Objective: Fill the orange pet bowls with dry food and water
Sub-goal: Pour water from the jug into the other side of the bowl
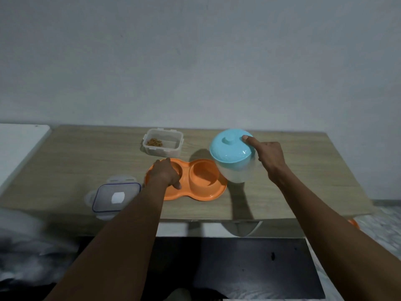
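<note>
Near the middle of the frame, the orange double pet bowl (196,183) lies on the wooden surface (303,170). The left hand (166,173) grips the bowl's left side, fingers curled over the left cup. The right hand (270,158) is closed around a clear jug (236,170) standing just right of the bowl, thumb pressing its light blue lid (231,149). Above the bowl stands an open clear container (162,143) holding a little dry food (154,142). Its lid (116,197) lies at lower left.

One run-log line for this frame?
left hand: steadies orange bowls | right hand: holds blue-lidded jug, tilted | kibble box: open
</note>
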A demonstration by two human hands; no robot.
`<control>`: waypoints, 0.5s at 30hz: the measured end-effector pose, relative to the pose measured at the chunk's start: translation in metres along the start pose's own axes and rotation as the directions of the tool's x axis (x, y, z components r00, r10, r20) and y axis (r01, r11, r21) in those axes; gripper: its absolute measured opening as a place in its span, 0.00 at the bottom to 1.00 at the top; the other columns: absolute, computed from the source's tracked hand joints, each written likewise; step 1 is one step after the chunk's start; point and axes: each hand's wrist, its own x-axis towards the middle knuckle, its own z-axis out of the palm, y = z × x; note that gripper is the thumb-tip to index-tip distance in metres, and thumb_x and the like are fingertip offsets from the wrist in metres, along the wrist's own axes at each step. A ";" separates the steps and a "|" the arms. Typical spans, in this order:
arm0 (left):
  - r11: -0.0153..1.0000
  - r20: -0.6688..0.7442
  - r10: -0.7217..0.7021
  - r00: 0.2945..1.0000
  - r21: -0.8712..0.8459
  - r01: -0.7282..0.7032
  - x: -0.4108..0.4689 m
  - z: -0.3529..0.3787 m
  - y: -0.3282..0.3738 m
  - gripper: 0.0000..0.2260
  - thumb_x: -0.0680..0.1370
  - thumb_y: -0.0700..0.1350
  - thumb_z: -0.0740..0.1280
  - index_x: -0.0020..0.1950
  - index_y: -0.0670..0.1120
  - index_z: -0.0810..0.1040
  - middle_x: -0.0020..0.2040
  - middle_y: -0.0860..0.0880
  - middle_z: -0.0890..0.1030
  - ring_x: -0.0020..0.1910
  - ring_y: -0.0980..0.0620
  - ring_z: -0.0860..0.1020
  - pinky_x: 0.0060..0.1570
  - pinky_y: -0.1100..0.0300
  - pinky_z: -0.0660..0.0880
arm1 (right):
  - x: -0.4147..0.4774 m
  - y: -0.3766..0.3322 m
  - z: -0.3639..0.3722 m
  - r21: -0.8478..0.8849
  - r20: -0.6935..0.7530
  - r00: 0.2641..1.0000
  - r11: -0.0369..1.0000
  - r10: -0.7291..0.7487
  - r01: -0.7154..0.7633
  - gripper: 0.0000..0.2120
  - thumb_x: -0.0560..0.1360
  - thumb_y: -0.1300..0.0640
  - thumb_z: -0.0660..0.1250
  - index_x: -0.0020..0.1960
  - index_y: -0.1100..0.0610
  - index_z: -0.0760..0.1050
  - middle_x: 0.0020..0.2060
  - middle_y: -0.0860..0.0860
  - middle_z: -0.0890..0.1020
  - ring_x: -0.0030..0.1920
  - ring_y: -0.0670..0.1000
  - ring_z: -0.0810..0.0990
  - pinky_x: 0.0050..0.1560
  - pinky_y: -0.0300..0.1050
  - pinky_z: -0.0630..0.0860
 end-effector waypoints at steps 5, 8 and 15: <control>1.000 -0.010 0.002 1.000 -0.013 -0.003 -0.003 0.002 -0.001 0.51 0.63 0.47 0.82 0.79 0.44 0.57 0.75 0.42 0.64 0.75 0.43 0.62 0.67 0.49 0.69 | -0.007 0.005 -0.006 -0.069 0.005 1.000 0.998 -0.005 0.005 0.41 0.58 0.32 0.77 0.40 0.72 0.78 0.32 0.59 0.77 0.37 0.54 0.75 0.40 0.50 0.69; 1.000 -0.020 0.009 1.000 -0.011 -0.009 -0.004 0.004 -0.004 0.51 0.64 0.47 0.82 0.79 0.45 0.56 0.76 0.42 0.63 0.75 0.42 0.62 0.68 0.49 0.68 | -0.012 0.002 -0.008 -0.118 0.010 1.000 0.993 -0.016 0.017 0.32 0.58 0.32 0.77 0.35 0.63 0.77 0.32 0.58 0.74 0.36 0.54 0.72 0.38 0.50 0.67; 0.999 -0.026 0.018 0.999 -0.036 -0.019 -0.005 0.007 -0.007 0.52 0.64 0.47 0.81 0.80 0.47 0.53 0.77 0.43 0.60 0.76 0.42 0.61 0.70 0.48 0.66 | -0.018 -0.002 -0.010 -0.278 -0.006 0.998 0.959 -0.061 0.057 0.30 0.65 0.36 0.78 0.28 0.61 0.74 0.29 0.53 0.75 0.34 0.53 0.72 0.36 0.49 0.66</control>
